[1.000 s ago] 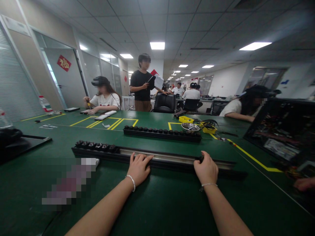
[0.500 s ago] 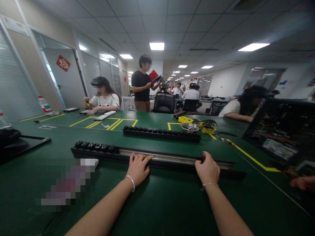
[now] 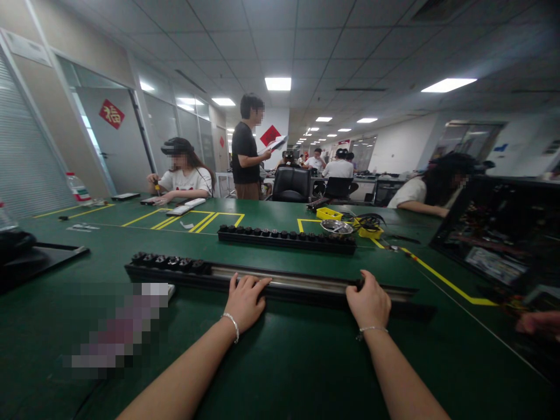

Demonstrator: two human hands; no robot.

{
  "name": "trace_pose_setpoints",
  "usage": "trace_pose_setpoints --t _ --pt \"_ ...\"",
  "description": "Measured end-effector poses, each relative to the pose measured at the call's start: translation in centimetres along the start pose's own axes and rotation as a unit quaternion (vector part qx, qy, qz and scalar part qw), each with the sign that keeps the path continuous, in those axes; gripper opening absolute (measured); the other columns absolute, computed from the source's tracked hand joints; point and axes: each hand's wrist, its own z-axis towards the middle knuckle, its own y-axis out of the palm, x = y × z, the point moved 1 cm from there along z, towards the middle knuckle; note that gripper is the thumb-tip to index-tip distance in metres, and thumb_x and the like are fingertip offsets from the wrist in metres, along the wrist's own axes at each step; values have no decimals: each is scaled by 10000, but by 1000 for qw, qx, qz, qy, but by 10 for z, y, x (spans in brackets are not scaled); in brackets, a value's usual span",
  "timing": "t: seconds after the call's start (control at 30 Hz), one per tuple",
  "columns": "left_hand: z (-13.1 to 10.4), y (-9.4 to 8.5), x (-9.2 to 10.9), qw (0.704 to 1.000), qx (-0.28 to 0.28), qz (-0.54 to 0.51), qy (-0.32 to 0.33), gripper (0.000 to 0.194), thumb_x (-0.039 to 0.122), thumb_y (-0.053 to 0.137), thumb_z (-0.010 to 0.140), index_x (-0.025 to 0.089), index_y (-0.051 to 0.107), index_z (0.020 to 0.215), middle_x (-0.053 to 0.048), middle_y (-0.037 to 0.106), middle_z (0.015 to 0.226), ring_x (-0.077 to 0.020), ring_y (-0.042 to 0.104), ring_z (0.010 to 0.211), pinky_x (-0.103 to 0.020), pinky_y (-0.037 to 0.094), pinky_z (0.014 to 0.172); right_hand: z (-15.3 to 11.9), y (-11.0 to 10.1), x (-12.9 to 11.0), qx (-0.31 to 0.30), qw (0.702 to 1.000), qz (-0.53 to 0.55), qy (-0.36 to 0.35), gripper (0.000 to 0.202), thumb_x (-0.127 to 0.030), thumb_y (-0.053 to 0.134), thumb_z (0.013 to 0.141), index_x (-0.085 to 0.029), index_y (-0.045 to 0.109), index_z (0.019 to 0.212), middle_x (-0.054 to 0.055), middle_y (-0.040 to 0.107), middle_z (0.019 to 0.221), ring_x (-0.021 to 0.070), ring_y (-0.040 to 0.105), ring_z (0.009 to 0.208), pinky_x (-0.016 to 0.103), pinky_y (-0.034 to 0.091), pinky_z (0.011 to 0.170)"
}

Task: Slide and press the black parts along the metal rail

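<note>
A long black channel [image 3: 306,292] with a pale metal inner strip lies crosswise before me. Its left end holds a row of black blocks [image 3: 170,262]. My left hand [image 3: 247,300] grips the near wall at mid-length, with its fingers hooked over the edge and the thumb apart. Farther right, my right hand [image 3: 370,298] is closed over the channel, pinching a small black block [image 3: 360,284] that shows only in part between thumb and fingers. Behind lies a second black channel [image 3: 286,239], filled with a row of similar blocks.
A metal bowl [image 3: 336,227] stands by yellow bins [image 3: 328,214] and black cables. A blurred-out flat object [image 3: 126,326] lies front left, a black tray [image 3: 48,262] beyond it. An open computer case [image 3: 494,233] and another person's hand [image 3: 538,322] are at right.
My hands and both channels keep their places. In the background, the standing person has turned sideways, and the papers they hold have shifted.
</note>
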Motion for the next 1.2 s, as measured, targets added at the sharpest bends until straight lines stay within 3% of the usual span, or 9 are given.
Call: trace_pose_setpoints --t 0.37,1.2 --pt "0 -1 1 1000 2 5 3 472 217 517 781 356 518 1232 -11 613 1033 -212 501 1080 -523 130 1088 2 -4 1 -20 1000 5 23 534 -219 405 773 -121 436 1297 125 587 1204 251 537 1093 385 329 988" --pt "0 -1 0 1000 -1 5 6 476 213 514 782 352 512 1237 -9 612 1033 -208 500 1082 -517 121 1094 7 -2 12 4 1000 6 28 523 -219 420 765 -110 460 1275 142 585 1203 265 530 1101 394 352 972"
